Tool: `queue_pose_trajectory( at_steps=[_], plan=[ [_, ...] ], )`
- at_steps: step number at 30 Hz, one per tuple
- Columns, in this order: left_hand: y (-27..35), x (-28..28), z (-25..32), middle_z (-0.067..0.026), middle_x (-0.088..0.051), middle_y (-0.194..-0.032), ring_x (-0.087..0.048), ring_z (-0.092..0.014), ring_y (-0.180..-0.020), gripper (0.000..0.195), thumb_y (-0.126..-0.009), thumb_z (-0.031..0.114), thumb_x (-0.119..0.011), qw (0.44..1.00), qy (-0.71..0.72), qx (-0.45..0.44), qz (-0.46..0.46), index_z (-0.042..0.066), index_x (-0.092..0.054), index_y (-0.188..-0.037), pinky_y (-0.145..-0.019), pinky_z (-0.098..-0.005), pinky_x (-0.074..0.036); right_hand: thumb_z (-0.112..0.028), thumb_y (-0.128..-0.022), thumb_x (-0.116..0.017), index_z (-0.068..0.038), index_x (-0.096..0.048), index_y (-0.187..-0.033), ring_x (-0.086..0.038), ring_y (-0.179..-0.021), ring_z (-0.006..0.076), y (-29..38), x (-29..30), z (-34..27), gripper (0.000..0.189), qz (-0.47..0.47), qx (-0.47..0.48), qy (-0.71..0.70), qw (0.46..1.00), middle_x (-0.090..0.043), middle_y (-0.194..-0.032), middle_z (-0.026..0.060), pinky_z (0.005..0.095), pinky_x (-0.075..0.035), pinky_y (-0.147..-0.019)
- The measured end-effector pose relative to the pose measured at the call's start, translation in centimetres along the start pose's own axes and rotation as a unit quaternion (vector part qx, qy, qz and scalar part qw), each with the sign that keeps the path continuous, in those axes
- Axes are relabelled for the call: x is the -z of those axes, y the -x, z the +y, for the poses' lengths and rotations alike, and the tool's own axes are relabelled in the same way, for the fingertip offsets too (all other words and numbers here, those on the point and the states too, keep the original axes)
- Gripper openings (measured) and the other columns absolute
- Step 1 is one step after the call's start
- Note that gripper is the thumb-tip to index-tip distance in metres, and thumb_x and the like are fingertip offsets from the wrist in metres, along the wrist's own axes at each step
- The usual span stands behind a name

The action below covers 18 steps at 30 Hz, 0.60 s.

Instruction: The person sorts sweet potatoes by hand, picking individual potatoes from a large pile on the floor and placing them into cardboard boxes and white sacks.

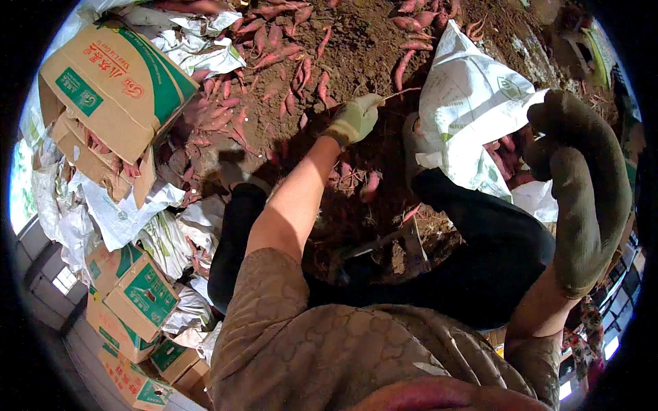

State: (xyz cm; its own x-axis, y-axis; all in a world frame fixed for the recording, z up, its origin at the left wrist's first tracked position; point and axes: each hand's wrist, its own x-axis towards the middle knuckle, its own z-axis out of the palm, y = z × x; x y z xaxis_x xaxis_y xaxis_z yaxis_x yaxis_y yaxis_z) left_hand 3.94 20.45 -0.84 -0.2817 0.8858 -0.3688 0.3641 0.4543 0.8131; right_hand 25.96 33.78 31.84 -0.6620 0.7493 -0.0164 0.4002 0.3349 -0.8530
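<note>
My left hand, in a pale green glove, reaches out over the soil. A thin reddish root sticks out from its closed fingertips. Close to the camera on the right is my right hand in a darker-looking glove, its fingers curled beside the open mouth of a white woven sack. Whether those fingers grip anything is hidden. Inside the sack mouth lie reddish sweet potatoes. Another sweet potato lies on the shaded ground between my legs, below the left hand.
Many loose sweet potatoes spread over brown soil ahead. To the left, an open cardboard box holds sweet potatoes, with white sacks below it. More cardboard boxes are stacked at lower left. My bent legs frame the ground.
</note>
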Motion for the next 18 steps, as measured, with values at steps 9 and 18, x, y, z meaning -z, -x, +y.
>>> queue_pose_trajectory(
  at_steps=[9,18],
  plan=[
    [-5.9,7.8,-1.7,-0.0189,-0.067,-0.095,-0.064,-0.036,-0.090,0.026,-0.088,0.025,-0.051,0.983,-0.152,0.085,0.064,0.016,-0.062,-0.110,-0.077,-0.0454,-0.050,-0.022,-0.091,-0.055,0.003,-0.058,-0.119,-0.060,-0.077,0.0156,-0.6,-1.5,-1.1,0.038,0.018,-0.063,0.001,0.998,-0.066,-0.104,0.0155,0.0281,-0.048,-0.069],
    [-9.3,21.3,-7.4,-0.0251,-0.056,-0.124,-0.058,-0.037,-0.112,0.078,-0.073,0.049,-0.066,0.854,-0.331,0.340,0.216,0.001,-0.043,-0.131,-0.091,-0.0469,-0.047,-0.033,-0.086,-0.058,0.003,-0.060,-0.114,-0.061,-0.073,0.0172,-1.5,-3.1,-1.1,0.045,0.034,-0.058,0.040,0.997,-0.066,-0.100,0.0162,0.0303,-0.047,-0.067]
  ],
)
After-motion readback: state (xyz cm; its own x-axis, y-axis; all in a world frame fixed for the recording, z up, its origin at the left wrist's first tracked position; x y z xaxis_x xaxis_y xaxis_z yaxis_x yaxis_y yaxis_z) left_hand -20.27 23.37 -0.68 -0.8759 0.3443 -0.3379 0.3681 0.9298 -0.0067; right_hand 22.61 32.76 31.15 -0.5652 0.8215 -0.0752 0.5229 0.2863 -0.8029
